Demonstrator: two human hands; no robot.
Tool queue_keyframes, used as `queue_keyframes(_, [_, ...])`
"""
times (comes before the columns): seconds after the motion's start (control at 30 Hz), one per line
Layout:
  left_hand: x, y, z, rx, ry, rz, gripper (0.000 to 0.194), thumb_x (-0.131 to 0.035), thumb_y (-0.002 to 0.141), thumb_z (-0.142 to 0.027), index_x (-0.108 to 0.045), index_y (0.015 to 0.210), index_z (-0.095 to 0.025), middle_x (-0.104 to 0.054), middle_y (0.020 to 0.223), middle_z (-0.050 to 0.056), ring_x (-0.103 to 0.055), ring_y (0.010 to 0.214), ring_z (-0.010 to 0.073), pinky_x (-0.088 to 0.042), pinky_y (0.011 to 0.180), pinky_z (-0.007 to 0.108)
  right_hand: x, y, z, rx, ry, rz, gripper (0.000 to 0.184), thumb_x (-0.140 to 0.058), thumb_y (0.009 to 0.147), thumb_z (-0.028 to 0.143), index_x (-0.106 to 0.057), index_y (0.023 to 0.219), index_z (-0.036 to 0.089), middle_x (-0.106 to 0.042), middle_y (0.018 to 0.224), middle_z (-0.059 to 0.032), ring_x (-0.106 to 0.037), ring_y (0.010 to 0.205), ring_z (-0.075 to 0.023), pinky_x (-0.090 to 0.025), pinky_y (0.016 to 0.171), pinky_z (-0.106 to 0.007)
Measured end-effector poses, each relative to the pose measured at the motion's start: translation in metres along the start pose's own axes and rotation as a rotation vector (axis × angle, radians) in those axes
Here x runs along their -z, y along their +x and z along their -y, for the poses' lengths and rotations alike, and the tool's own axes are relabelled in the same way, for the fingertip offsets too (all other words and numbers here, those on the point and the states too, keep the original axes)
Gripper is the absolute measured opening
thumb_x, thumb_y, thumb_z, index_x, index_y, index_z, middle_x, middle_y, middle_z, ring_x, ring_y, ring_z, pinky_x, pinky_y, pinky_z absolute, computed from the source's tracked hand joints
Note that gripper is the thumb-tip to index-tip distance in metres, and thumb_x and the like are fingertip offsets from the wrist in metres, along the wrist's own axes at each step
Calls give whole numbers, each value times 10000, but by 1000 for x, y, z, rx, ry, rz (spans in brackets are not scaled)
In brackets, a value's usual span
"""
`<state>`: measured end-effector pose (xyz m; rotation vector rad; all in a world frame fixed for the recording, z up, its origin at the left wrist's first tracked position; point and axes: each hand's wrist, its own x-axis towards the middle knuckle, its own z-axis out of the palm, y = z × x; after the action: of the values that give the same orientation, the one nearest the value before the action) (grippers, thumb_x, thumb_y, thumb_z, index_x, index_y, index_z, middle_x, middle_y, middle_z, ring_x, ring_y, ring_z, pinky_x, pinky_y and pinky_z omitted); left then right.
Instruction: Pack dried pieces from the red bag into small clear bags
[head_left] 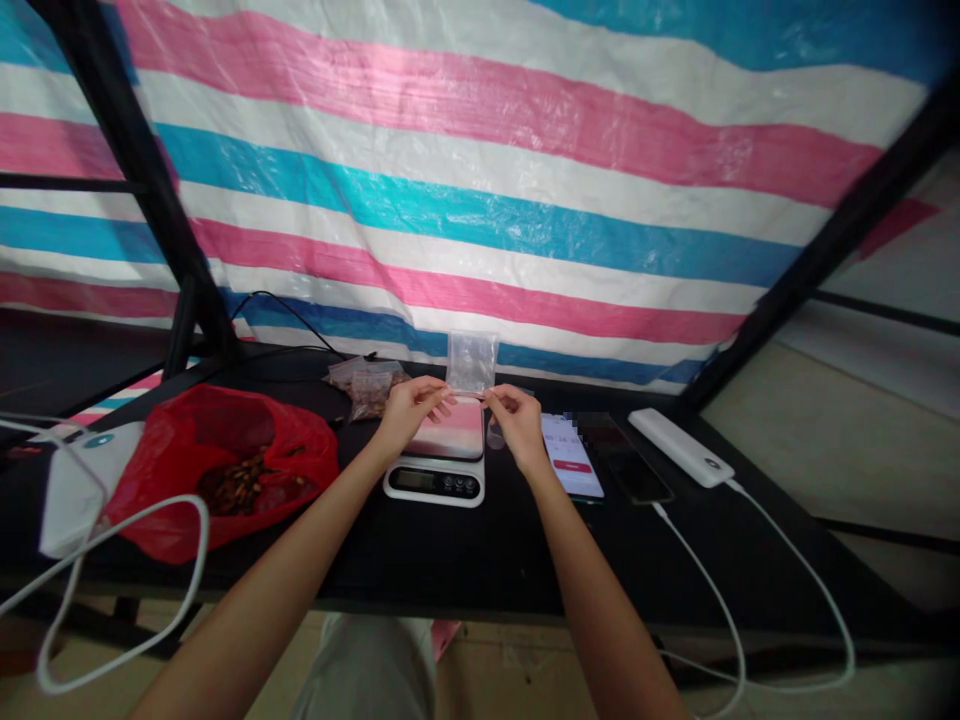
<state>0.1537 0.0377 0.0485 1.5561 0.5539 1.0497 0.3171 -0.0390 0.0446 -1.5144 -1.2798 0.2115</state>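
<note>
Between both hands, a small clear plastic bag (472, 362) is held up by its near edge, above the far side of a digital scale (435, 483). My left hand (416, 408) pinches one corner of that edge, and my right hand (514, 415) pinches the other. The bag looks flat, with nothing visible inside. White plastic frames the scale, whose shiny plate (448, 432) mirrors the pink and white stripes. Behind my left hand lie several filled clear bags (367, 385) with brownish contents. To the left, an open red plastic bag (292, 430) holds small brown pieces (244, 482).
Right of the scale are a lit phone (574, 460), a dark phone (637, 465) and a white power bank (679, 447) with white cables. A white box (86, 490) and a looping white cable (202, 530) are at the left. A striped tarp (480, 210) hangs behind the black table (442, 560).
</note>
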Motion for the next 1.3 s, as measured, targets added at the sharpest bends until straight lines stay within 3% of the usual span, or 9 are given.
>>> queue_keyframes(0.17, [1, -1, -4, 38, 37, 40, 293, -651, 672, -375, -625, 750, -94, -688, 674, 76, -598, 491, 113, -455, 453, 193, -1, -3, 6, 43, -72, 28, 213, -575, 731, 428, -667, 730, 236, -649, 643, 21, -557, 546, -136, -367, 493, -232])
queue_keyframes(0.33, [2, -1, -2, -10, 65, 30, 274, -638, 691, -361, -624, 751, -94, -681, 649, 59, -575, 454, 98, -456, 444, 188, -3, -4, 5, 81, -48, -13, 200, -605, 723, 417, -686, 758, 238, -676, 725, 19, -554, 576, -130, -394, 533, -234])
queue_keyframes(0.57, [2, -3, 0, -112, 174, 43, 249, -593, 744, -361, -620, 759, -113, -638, 597, 10, -563, 460, 85, -478, 476, 187, -5, -5, 5, 107, 5, 4, 181, -624, 711, 362, -694, 714, 195, -657, 640, 5, -517, 516, -115, -379, 498, -224])
queue_keyframes(0.83, [0, -5, -1, -183, 246, -42, 231, -582, 763, -334, -615, 694, -116, -618, 582, -1, -538, 419, 66, -429, 430, 162, -14, -7, 8, 123, 111, -29, 160, -606, 718, 308, -656, 662, 167, -624, 592, 8, -484, 477, -96, -369, 487, -212])
queue_keyframes(0.93, [2, -3, 3, -129, 191, -33, 221, -600, 742, -325, -634, 760, -107, -659, 635, 27, -570, 445, 87, -464, 455, 182, -11, -7, 10, 129, 48, -12, 166, -600, 722, 321, -667, 698, 170, -618, 596, 12, -484, 482, -95, -360, 487, -209])
queue_keyframes(1.07, [3, -2, 6, -46, 182, 73, 227, -602, 732, -302, -646, 811, -94, -676, 643, 47, -586, 450, 100, -478, 456, 192, -4, -8, 11, 140, -126, 83, 181, -591, 738, 345, -692, 766, 198, -638, 638, 16, -510, 521, -102, -350, 507, -208])
queue_keyframes(1.17, [1, -3, 5, -57, 243, 134, 227, -595, 743, -310, -649, 775, -92, -673, 630, 48, -589, 463, 98, -481, 468, 188, -1, -7, 10, 149, -192, 121, 207, -593, 745, 381, -711, 787, 216, -662, 680, 8, -530, 556, -111, -359, 535, -214])
queue_keyframes(1.3, [1, -4, 3, -119, 284, 116, 217, -574, 769, -306, -642, 793, -101, -669, 649, 35, -585, 469, 85, -478, 479, 179, 0, -5, 5, 123, -206, 131, 260, -596, 739, 436, -720, 837, 229, -651, 625, 4, -523, 536, -120, -353, 521, -220])
